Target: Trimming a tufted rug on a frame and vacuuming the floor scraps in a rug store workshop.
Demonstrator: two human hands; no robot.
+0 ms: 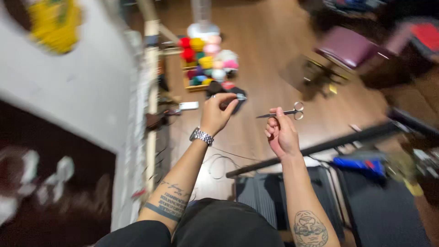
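Above the wooden floor (274, 55), left hand (215, 114) pinches something small and dark; right hand (281, 135) grips scissors (286, 112) — best kept steady, blades away from fingers.

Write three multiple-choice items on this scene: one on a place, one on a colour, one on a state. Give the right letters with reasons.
1. Where are the yarn balls?
A. on the wooden floor, beyond the hands
B. in the person's lap
C. on the purple stool

2. What colour is the stool seat?
A. green
B. purple
C. white

3. What does the right hand hold?
A. nothing
B. a phone
C. scissors

Answers: 1 A, the colourful pile sits on the floor past the left hand. 2 B, the cushion at upper right looks purple. 3 C, metal blades and finger loops stick out above the fingers.
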